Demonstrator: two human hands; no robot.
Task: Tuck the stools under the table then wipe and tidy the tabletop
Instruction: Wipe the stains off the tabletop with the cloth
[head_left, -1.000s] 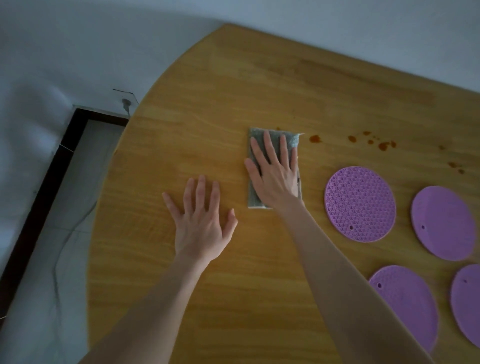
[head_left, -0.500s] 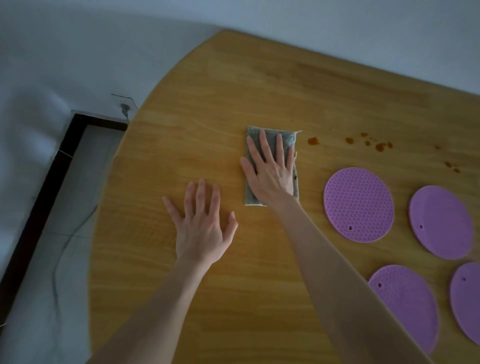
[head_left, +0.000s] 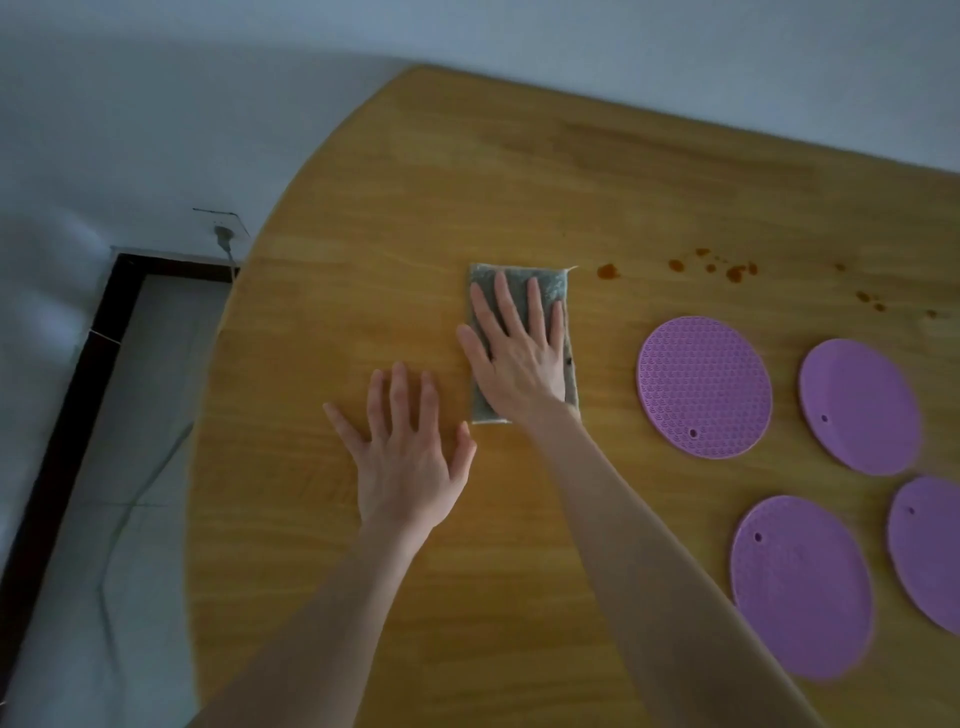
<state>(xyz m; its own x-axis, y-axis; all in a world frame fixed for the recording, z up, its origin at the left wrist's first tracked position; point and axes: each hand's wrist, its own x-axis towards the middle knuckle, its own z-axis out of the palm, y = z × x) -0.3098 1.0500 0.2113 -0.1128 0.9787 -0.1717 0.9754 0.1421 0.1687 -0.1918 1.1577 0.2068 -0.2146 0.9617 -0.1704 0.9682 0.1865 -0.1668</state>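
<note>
Far left: grey tiled floor (head_left: 140, 415) with a dark skirting strip, a thin cable trailing from a wall plug (head_left: 222, 235). Rounded wooden worktop (head_left: 519, 182) fills the rest. Left hand (head_left: 402, 457) lies palm down on bare wood, fingers (head_left: 399, 395) spread flat, grasping nothing. Just right of it, the right hand (head_left: 519, 353) presses flat on a folded grey rectangular cloth (head_left: 550, 286), fingers extended over it, not curled. Right of the cloth: reddish-brown spill drops (head_left: 607, 271) scattered along the wood. Nearer, four round purple silicone mats (head_left: 704, 387) lie flat, apart from each other.
</note>
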